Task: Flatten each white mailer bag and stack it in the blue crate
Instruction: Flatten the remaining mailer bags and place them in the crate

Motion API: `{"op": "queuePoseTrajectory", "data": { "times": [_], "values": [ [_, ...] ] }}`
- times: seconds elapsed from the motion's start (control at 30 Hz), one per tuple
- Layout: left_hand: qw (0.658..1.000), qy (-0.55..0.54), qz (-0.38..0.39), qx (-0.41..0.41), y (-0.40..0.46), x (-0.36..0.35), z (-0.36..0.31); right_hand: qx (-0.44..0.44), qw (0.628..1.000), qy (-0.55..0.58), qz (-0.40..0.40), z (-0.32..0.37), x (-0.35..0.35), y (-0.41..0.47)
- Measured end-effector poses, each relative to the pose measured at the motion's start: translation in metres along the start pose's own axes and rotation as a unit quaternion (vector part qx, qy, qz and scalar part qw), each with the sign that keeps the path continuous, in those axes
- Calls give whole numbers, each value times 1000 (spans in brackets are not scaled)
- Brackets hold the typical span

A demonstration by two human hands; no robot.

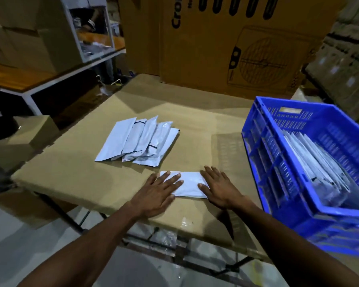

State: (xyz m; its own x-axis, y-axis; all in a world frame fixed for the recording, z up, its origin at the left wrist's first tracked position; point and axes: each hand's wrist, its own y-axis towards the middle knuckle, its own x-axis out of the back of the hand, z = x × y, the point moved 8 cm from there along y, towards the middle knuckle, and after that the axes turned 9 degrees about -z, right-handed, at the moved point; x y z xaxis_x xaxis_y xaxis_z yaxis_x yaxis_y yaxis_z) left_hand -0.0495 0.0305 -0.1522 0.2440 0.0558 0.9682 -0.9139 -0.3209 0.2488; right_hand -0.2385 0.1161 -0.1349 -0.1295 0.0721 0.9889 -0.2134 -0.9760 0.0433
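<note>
A white mailer bag point(190, 184) lies flat near the front edge of the cardboard-covered table point(81, 179). My left hand point(157, 193) presses its left end with straight, spread fingers. My right hand point(218, 187) presses its right end the same way. Behind them, several more white mailer bags point(138, 140) lie fanned out in an overlapping pile. The blue crate point(278, 162) stands at the right of the table, with several flattened mailers point(317, 172) stacked leaning inside it.
A large printed cardboard box point(226, 42) stands along the table's far edge. Stacked boxes point(348, 65) rise at the right. A white-framed bench and shelf point(50, 79) and a small carton point(39, 131) are at the left. Floor shows below the table's front edge.
</note>
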Motion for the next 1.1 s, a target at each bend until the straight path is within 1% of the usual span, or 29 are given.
{"op": "queuePoseTrajectory", "data": {
  "times": [0.07,0.13,0.2,0.27,0.3,0.5,0.6,0.7,0.87,1.1],
  "values": [
    [999,12,-28,19,5,7,-3,0,1000,-1,-23,3,-1,-6],
    [998,10,-58,28,24,14,-18,5,997,-22,-79,9,6,-10],
    [998,-14,-51,35,50,9,-40,6,993,-24,-112,16,10,-5],
    [998,-32,-14,46,67,-4,-57,4,995,-1,-100,19,5,-1],
    [998,-31,-7,54,70,-10,-61,3,995,7,-100,18,1,-1],
    [993,-18,-48,107,63,-18,-57,-14,981,-4,-196,16,-5,-16],
    [991,-28,-61,116,66,-19,-55,-22,977,-9,-212,15,-6,-14],
    [991,-30,-69,114,61,-22,-58,-27,977,-6,-213,15,-9,-15],
    [991,-17,-57,120,59,-23,-58,-31,977,-16,-209,14,-9,-16],
    [991,-19,-20,134,54,-30,-50,-77,986,-36,-141,4,-17,-13]
  ]
}}
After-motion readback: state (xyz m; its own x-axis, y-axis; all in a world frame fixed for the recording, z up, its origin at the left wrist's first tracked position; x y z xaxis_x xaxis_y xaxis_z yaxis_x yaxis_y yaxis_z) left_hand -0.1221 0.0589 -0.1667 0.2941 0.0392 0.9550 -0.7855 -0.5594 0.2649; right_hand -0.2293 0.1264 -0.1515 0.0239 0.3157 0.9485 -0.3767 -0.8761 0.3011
